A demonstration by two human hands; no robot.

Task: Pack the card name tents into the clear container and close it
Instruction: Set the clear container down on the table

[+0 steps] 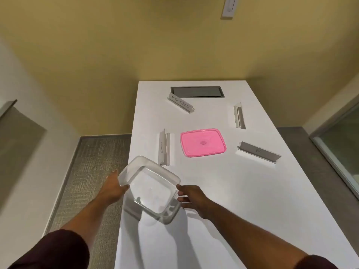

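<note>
- Both hands hold the clear container (149, 189) at the desk's (242, 200) left edge, tilted, open and empty.
- Left hand (114, 188) grips its left rim, thumb over the edge.
- Right hand (191, 198) has its fingers curled against the right wall.
- Pink lid (203, 142) lies flat mid-desk, apart from the container.
- Four tents stand scattered: one (164, 147) just beyond the container, one (181, 102) by the grey hatch (197, 91) at the far edge, two (239, 116) (259, 151) toward the right edge.
</note>
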